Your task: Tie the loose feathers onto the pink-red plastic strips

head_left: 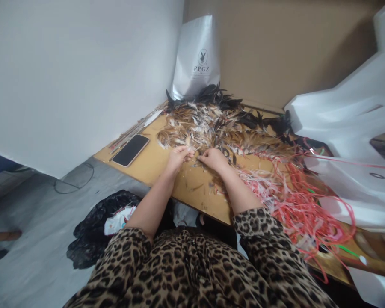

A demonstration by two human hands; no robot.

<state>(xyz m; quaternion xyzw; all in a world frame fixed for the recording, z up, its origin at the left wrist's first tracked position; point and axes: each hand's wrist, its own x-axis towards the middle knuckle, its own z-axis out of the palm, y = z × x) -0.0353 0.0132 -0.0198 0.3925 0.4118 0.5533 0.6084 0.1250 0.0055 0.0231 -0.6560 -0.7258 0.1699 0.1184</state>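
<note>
Nearest, a black bag (96,226) lies on the floor beneath the near edge of the wooden surface (167,164), where scraps can be dropped into it. Just beyond, the left hand (177,156) and the right hand (214,159) are brought close together at the near fringe of the feather pile (205,126), fingers pinched on what appear to be a few feathers, so that they can be picked out of the heap. A phone (131,150) is kept aside at the left, red and white strips (291,192) are heaped to the right, and a white bag (197,57) is propped against the far wall.
</note>
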